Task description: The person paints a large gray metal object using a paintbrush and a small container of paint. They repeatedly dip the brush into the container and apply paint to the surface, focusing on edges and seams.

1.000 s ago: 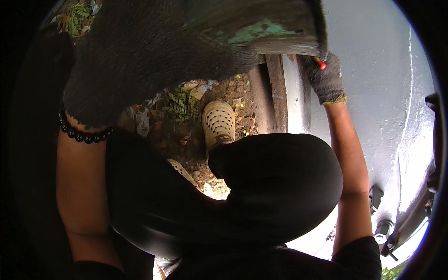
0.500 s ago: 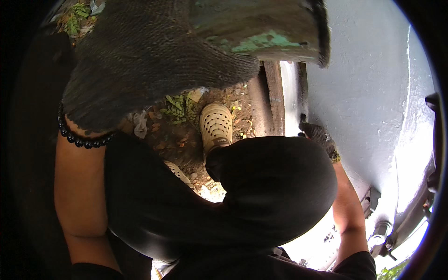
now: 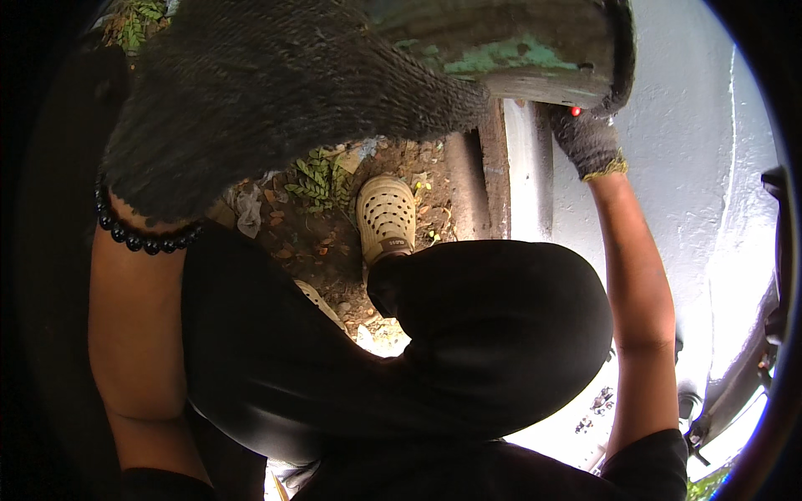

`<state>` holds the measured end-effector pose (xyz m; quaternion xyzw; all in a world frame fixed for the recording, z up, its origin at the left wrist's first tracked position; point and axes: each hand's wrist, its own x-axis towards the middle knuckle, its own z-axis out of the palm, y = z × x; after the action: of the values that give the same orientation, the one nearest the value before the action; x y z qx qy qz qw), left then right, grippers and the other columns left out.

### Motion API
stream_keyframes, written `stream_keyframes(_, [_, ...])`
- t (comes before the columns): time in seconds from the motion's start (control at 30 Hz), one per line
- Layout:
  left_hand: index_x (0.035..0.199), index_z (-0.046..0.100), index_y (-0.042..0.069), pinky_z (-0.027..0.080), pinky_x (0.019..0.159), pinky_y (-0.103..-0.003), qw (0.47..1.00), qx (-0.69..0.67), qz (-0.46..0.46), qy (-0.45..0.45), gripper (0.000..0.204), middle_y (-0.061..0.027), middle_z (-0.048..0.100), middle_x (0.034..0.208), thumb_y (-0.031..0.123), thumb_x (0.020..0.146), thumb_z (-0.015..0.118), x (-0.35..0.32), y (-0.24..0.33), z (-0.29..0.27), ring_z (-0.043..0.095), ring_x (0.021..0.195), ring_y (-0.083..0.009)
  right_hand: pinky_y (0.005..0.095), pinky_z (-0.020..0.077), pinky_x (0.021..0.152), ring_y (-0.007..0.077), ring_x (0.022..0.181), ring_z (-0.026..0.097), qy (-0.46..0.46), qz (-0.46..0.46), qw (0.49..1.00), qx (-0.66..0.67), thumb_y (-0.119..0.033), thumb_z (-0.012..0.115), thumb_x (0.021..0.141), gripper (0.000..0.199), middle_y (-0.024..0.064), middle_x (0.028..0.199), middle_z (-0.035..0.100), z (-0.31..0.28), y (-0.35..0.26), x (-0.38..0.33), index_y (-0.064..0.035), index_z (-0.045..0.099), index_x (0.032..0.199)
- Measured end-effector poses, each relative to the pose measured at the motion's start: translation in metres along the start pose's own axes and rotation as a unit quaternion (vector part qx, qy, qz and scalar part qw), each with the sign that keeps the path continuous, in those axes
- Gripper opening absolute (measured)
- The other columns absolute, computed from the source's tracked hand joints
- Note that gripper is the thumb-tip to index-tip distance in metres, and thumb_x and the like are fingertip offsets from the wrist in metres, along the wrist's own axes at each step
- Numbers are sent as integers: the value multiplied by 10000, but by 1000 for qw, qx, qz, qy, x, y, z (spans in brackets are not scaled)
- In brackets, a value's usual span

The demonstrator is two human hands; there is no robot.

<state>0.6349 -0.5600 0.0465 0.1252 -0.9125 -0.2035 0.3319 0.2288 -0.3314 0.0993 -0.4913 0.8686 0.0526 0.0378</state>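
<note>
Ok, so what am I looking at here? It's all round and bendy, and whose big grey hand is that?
The picture comes from a small camera worn on a person's head, looking down. Its wide lens bends straight edges, which is why it looks round. There is no machine, just a person crouching with two hands in knitted grey work gloves. The left hand looks huge only because it is close to the camera; it is pressed against a worn slab with flaking green paint. A black bead bracelet sits on that wrist. The right hand reaches up under the same slab, with something small and red at its fingers; I cannot tell what. Below are black trousers, a cream clog on dirt with leaves, and a white wall on the right.
</note>
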Motion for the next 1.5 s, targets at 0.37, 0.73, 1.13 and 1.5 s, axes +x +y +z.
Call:
stream_keyframes(0.37, [1508, 489, -4, 528, 1073, -467, 1000, -2, -2, 7, 891, -243, 610, 1403, 400, 825, 895, 2, -3, -1, 620, 1299, -387, 393, 596, 927, 303, 1155, 693, -210, 60, 975, 36, -205, 672, 1017, 373, 72, 1272, 706, 16, 40, -151, -109, 607, 1372])
stream_keyframes(0.73, [1499, 498, -3, 533, 1067, -467, 999, -9, 12, -31, 893, -240, 618, 1388, 406, 815, 901, -5, -5, 4, 627, 1289, -384, 479, 609, 930, 384, 1153, 706, -46, -55, 993, -90, -270, 593, 1042, 386, 254, 1227, 708, 16, -1, -4, 7, 637, 1306])
stream_keyframes(1.13, [1491, 508, -1, 539, 1060, -466, 999, -17, -20, -42, 895, -237, 628, 1372, 413, 804, 907, -38, -4, -2, 635, 1277, -381, 470, 587, 895, 403, 1040, 744, 44, 25, 997, 55, -274, 672, 1020, 249, 211, 1085, 775, 27, -12, -30, -102, 787, 1159])
stream_keyframes(1.5, [1483, 517, 1, 545, 1054, -465, 998, -25, -1, -57, 898, -234, 637, 1357, 419, 794, 913, -32, -8, 0, 642, 1266, -378, 473, 597, 804, 423, 935, 738, -99, -186, 964, -164, -131, 655, 962, 197, 215, 1010, 771, -4, 5, -26, -15, 782, 1058])
